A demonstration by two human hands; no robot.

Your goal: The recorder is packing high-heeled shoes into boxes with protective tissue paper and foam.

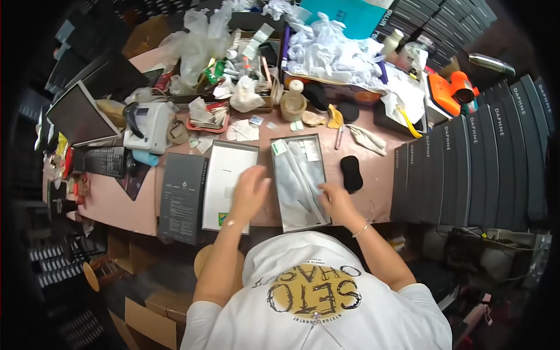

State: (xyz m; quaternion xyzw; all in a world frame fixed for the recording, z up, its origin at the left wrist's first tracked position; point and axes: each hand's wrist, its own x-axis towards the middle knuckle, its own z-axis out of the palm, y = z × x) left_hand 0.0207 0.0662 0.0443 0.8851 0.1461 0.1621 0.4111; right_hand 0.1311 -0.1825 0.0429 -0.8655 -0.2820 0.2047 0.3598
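As both hands are at work around an open shoe box (276, 186) on the pink table (373, 198), the step in hand is judged to be seeing to the box's contents, w/ the lid off.

Box: stands approx. in front of the person's chest, long side running away from the body. Inside lies a pale grey wrapped bundle (298, 184); what is under the wrap can't be made out. Green-and-white card (280, 147) at far L corner, white label (312, 150) at far R.

R hand (340, 204): at the box's R edge, fingers bent inward over the rim. Whether they pinch wrap or rim, cannot tell.

L hand (252, 189): over the R side of the white-lined lid (233, 160), fingers loosely curled, slightly blurred; nothing seen in it, palm hidden, so grip n/a.

Adj. items: closed dark box (182, 198) just L of the lid; black pad (352, 174) lying R of the open box, apart from it; stacked grey boxes (478, 169) at far R.

Next move, in my judgement, calls for a light R-hand touch on the wrap, fingers kept clear of the rim, and L hand free to steady the box.
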